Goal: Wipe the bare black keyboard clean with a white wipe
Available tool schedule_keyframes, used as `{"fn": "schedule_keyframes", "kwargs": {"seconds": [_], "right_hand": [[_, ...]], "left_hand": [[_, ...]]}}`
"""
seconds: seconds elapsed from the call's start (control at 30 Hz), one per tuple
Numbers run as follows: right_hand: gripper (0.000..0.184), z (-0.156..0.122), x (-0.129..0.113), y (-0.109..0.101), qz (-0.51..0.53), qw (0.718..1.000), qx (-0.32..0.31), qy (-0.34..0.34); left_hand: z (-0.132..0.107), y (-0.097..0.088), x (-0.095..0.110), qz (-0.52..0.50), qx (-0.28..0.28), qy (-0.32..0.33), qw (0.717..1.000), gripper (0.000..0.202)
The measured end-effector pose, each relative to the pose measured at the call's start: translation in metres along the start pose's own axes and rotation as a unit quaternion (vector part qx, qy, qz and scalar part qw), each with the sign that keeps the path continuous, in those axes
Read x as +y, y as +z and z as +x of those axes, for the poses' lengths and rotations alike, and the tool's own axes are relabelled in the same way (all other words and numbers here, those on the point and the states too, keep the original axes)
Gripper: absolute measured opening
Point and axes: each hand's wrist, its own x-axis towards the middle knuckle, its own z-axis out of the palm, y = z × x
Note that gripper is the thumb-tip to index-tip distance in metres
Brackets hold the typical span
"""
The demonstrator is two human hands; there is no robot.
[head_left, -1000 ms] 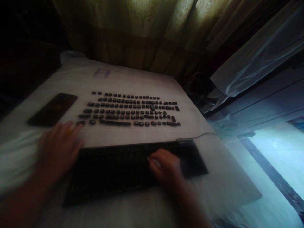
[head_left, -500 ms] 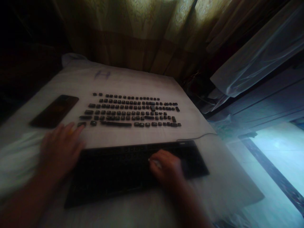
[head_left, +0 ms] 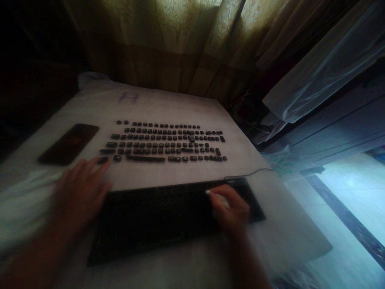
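Note:
A black keyboard base [head_left: 156, 220] lies on the white-covered table, its details lost in the dim light. Over its right part, my right hand [head_left: 230, 206] is closed around a small white object [head_left: 208, 192], whose tip pokes out past the fingers; its kind is too blurred to tell. My left hand [head_left: 81, 192] rests with fingers stretched on the table by the keyboard's left edge, fingertips close to a loose black keycap [head_left: 102, 159]. Beyond the keyboard, several rows of removed keycaps [head_left: 159, 137] are laid out, with the long space bar [head_left: 147, 159] in the nearest row.
A dark smartphone [head_left: 69, 143] lies on the left of the table [head_left: 168, 104]. The keyboard's cable [head_left: 252, 174] runs off to the right. Curtains [head_left: 180, 44] hang behind, and a sheer white cloth [head_left: 325, 68] hangs at the right above the tiled floor [head_left: 349, 192].
My right hand has moved right and slightly away from me across the keyboard, still holding the white object. My left hand has stayed nearly in place. The view has shifted a little.

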Motion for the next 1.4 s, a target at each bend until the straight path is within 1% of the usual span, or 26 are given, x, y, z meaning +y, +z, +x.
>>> {"fn": "schedule_keyframes", "kwargs": {"seconds": [0.07,0.1,0.17,0.23,0.3,0.4,0.5,0.63,0.77,0.93,1.03,1.23,1.4], "right_hand": [[0.012,0.000,0.001,-0.002,-0.001,1.000,0.017,0.016],[0.012,0.000,0.000,-0.002,-0.001,1.000,0.008,0.012],[0.013,0.001,-0.002,0.000,0.000,0.999,-0.045,-0.022],[0.014,0.002,-0.006,0.002,0.000,0.992,-0.105,-0.067],[0.015,0.003,-0.009,0.004,-0.008,0.984,-0.149,-0.101],[0.016,0.001,-0.008,0.007,-0.032,0.975,-0.181,-0.126],[0.016,-0.002,-0.003,0.008,-0.060,0.968,-0.199,-0.138],[0.015,-0.006,0.001,0.010,-0.088,0.964,-0.208,-0.141],[0.016,-0.007,0.001,0.010,-0.113,0.958,-0.216,-0.149],[0.017,-0.007,0.001,0.011,-0.129,0.956,-0.210,-0.156],[0.017,-0.008,0.002,0.012,-0.129,0.956,-0.207,-0.162],[0.017,-0.007,0.001,0.011,-0.118,0.956,-0.221,-0.155],[0.016,-0.007,-0.001,0.011,-0.128,0.956,-0.213,-0.157]], "left_hand": [[0.000,0.000,0.002,0.000,-0.005,0.004,1.000,0.060],[0.000,0.000,0.003,-0.003,-0.006,0.005,1.000,0.060],[0.000,0.000,0.005,-0.010,-0.004,0.008,1.000,0.060],[0.000,0.001,0.006,-0.015,-0.002,0.017,1.000,0.060],[-0.001,0.003,0.006,-0.017,0.004,0.024,1.000,0.058],[-0.002,0.006,0.005,-0.020,0.012,0.026,0.999,0.055],[-0.003,0.009,0.003,-0.021,0.021,0.033,0.999,0.057],[-0.002,0.011,0.001,-0.019,0.050,0.050,0.997,0.059],[-0.002,0.013,0.000,-0.011,0.065,0.064,0.996,0.056],[-0.003,0.016,-0.002,-0.012,0.087,0.080,0.993,0.055],[-0.003,0.016,-0.001,-0.012,0.087,0.083,0.993,0.055],[-0.003,0.016,-0.001,-0.010,0.081,0.077,0.994,0.055],[-0.004,0.018,-0.002,-0.006,0.084,0.082,0.993,0.055]]}}
